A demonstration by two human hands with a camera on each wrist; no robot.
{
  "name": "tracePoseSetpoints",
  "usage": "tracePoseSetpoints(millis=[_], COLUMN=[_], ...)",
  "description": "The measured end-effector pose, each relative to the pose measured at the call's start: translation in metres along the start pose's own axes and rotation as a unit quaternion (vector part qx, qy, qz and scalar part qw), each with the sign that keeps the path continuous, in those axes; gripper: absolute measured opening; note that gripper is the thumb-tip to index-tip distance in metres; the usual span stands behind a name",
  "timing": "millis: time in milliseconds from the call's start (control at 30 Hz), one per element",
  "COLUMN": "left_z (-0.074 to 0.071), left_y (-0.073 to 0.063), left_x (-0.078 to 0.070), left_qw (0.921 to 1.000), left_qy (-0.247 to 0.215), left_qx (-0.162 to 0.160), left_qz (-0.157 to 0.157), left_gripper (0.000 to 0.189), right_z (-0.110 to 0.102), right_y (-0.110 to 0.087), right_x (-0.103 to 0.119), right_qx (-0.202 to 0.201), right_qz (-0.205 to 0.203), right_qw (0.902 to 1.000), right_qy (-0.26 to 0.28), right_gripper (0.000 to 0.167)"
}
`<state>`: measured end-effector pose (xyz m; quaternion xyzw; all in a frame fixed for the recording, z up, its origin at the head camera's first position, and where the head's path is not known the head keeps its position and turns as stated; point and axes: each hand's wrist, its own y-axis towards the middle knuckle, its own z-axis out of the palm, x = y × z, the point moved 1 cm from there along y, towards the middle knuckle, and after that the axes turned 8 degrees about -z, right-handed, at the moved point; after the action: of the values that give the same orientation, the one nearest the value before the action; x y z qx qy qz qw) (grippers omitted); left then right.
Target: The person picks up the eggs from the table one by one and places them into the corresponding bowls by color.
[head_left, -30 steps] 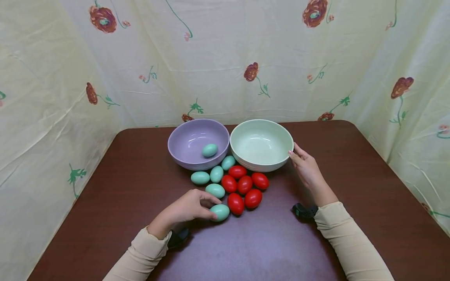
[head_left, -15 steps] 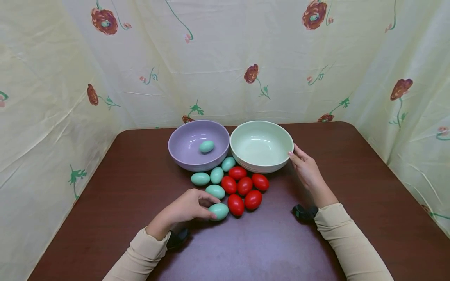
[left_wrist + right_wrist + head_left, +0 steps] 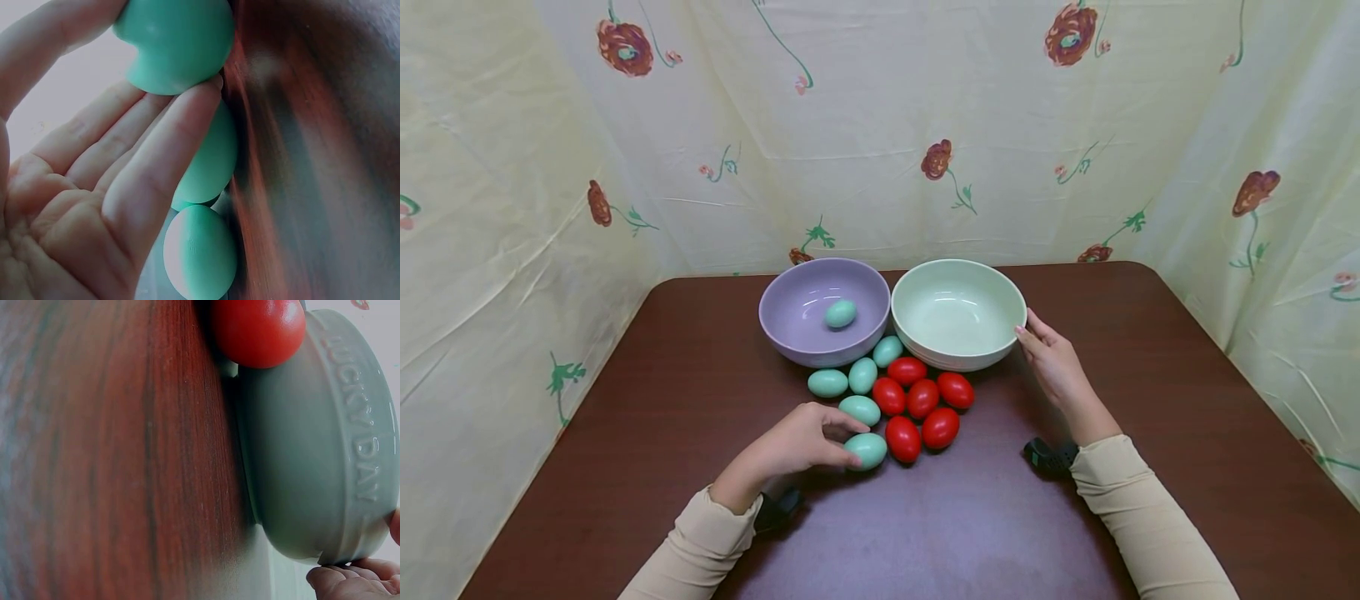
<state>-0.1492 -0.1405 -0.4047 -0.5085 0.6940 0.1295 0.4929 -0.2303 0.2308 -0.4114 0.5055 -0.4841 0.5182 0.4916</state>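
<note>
My left hand (image 3: 805,443) pinches a mint-green egg (image 3: 869,450) at the front of a cluster on the table. In the left wrist view, the thumb and fingertips reach round this egg (image 3: 178,47), and more green eggs lie past it. Up at the right, my right hand (image 3: 1056,367) holds the side of a pale green bowl (image 3: 958,357), its thumb at the rim. The right wrist view shows its fingertips (image 3: 325,579) against the outer wall, which bears raised lettering. One green egg (image 3: 840,314) lies inside the purple bowl (image 3: 782,333); the pale green bowl has none.
Several red eggs (image 3: 922,398) lie together in front of the pale green bowl. Several green eggs (image 3: 859,410) sit just left of them, below the purple bowl. A flowered curtain (image 3: 880,192) hangs behind the dark wooden table (image 3: 700,350).
The egg in the purple bowl has moved a little up and left, then settled. The egg at my left fingers has shifted slightly left. My right hand stays at the pale green bowl.
</note>
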Motion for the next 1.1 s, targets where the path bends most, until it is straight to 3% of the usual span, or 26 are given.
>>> tracePoseSetpoints(millis=[1100], left_z=[-0.0059], left_y=[-0.0031], left_x=[-0.0076], left_qw=[0.9995], left_qy=[-0.016], left_qx=[-0.025], left_qz=[0.013], left_gripper=[0.038], right_z=[0.0009], right_y=[0.0004], right_x=[-0.0001], right_qx=[0.001], right_qz=[-0.013], right_qw=[0.9999], right_qy=[0.003], right_gripper=[0.064])
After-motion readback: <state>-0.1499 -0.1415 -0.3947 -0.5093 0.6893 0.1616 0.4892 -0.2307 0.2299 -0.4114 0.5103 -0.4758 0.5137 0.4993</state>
